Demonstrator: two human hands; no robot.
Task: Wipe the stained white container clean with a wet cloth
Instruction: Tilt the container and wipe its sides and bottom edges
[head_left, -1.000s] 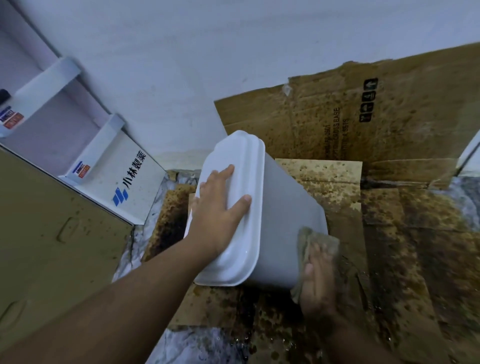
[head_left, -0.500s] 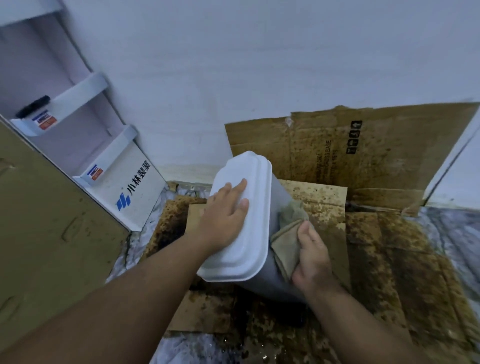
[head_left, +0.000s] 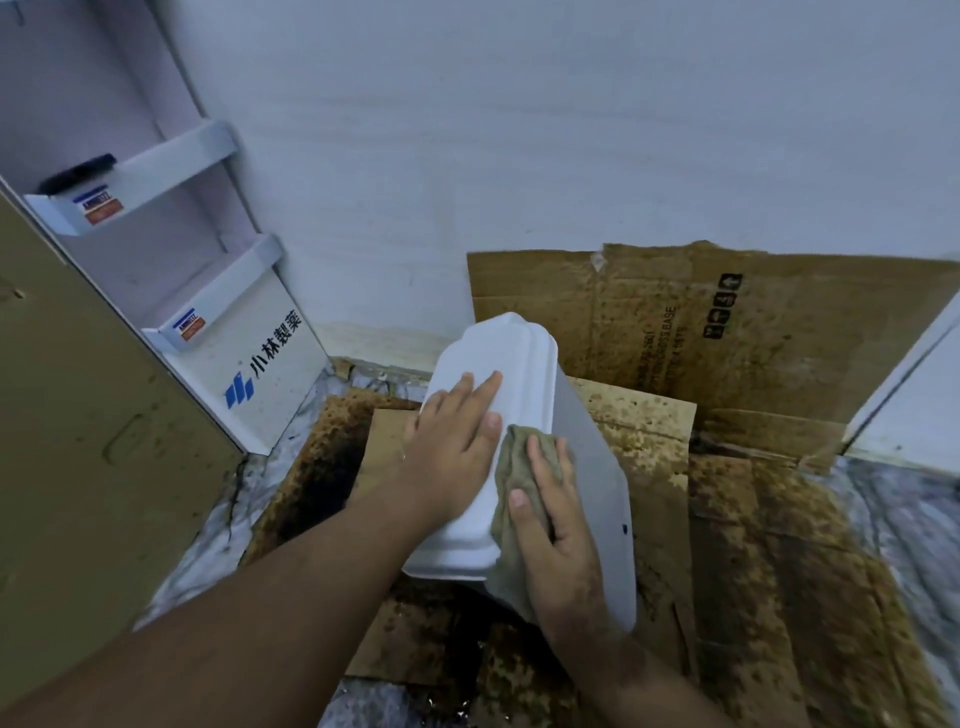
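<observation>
A tall white container with a white lid stands tilted toward me on stained cardboard in the middle of the view. My left hand lies flat on the lid, fingers spread, bracing it. My right hand presses a grey-green cloth against the container's upper side, just under the lid's rim. A small dark spot shows on the container's right edge. The container's base is hidden behind my right hand and wrist.
A white shelf unit with blue lettering leans at the left beside a brown panel. A flattened, mould-speckled cardboard sheet stands against the white wall. Marbled floor shows at the right.
My right hand has carried the cloth from low on the container's side up to the rim beside the lid. My left hand stays flat on the lid. The camera has tilted upward.
</observation>
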